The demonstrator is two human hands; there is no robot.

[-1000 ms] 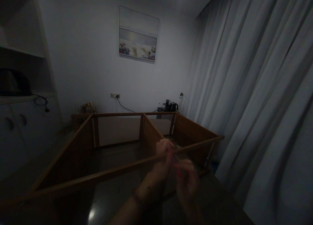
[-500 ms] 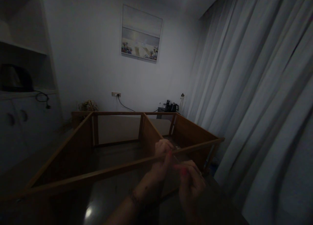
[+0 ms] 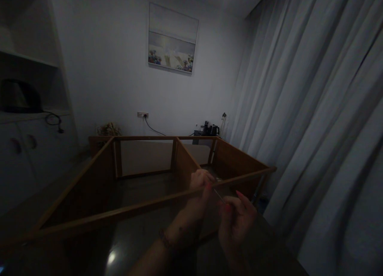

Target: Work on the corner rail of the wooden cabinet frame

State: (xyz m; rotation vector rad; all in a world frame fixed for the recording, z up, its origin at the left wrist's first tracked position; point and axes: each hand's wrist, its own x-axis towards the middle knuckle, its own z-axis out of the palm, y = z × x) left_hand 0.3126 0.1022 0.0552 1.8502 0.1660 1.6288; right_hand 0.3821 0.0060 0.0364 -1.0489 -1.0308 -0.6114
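A brown wooden frame point(image 3: 128, 211), with a panel point(image 3: 187, 156) dividing it in the middle, stretches across the view in front of me. My left hand point(image 3: 199, 190) is closed around its front rail, close to where the divider meets it. Just right of that, my right hand point(image 3: 237, 214) pinches a thin metal rod point(image 3: 220, 196) between thumb and fingers, with one finger raised. The rod slants up toward the rail beside my left hand; its exact kind and its far tip are hard to make out in the dim light.
Grey curtains point(image 3: 299, 108) hang along the right side. A kettle point(image 3: 19, 95) sits on a cabinet point(image 3: 32, 156) at the left. Behind the frame are dried plants point(image 3: 109, 129), a wall socket point(image 3: 143, 114) with a cord, and black appliances point(image 3: 209, 129).
My right hand has shifted slightly right, and one of its fingers has lifted away from the rod, which shows more clearly. My left hand stays on the rail.
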